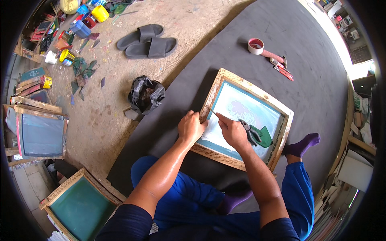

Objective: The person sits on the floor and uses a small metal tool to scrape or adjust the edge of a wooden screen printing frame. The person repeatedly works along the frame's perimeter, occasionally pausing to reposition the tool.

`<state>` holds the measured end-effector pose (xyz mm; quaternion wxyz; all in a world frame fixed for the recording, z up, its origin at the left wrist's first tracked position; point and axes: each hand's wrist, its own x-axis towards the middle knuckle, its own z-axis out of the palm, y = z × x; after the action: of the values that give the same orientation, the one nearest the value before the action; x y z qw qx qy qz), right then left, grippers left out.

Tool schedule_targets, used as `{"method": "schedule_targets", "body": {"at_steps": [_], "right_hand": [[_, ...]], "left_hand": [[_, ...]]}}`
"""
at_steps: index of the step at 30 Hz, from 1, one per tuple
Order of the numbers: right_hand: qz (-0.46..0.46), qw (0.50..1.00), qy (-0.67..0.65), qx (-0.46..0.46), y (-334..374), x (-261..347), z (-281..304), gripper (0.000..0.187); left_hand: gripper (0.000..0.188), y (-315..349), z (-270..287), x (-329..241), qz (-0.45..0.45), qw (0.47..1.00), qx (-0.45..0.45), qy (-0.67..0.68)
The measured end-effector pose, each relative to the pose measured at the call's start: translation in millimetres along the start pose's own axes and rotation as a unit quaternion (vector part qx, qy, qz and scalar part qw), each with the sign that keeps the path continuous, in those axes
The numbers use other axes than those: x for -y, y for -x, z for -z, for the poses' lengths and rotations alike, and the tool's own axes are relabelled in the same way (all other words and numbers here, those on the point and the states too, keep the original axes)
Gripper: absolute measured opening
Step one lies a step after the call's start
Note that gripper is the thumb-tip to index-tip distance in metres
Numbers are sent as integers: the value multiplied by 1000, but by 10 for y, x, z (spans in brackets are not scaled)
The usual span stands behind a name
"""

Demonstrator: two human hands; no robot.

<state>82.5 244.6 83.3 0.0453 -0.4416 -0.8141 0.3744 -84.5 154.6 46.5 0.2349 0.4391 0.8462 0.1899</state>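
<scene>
A wooden screen-printing frame with pale, blue-edged mesh lies tilted on the dark surface before me. My left hand is closed round the frame's left rail. Over the mesh, my right hand grips a thin pointed tool; its tip meets the inner side of that rail, close to my left fingers. The tool's handle is hidden in my fist. Just right of this hand, a pair of pliers rests on the mesh, partly over a dark green scrap.
Beyond the frame are a tape roll, a hammer and a red cutter. A black plastic bag and slippers sit on the floor. More screens and paint containers line the left.
</scene>
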Motion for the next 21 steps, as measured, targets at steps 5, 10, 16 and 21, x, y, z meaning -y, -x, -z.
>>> {"method": "schedule_targets", "body": {"at_steps": [5,10,16,21], "right_hand": [[5,1000,29,4,-29,25,21,34],[3,998,53,14,-37,110,64,33],[-15,994,104,38,-62,280,139,33],[-35,980,176,91,-89,570,221,39]], "left_hand": [[40,-3,34,4,-6,1000,8,5],[41,5,63,4,-5,1000,16,8],[40,10,94,9,-8,1000,18,11],[34,23,59,63,-25,1000,-2,8]]}}
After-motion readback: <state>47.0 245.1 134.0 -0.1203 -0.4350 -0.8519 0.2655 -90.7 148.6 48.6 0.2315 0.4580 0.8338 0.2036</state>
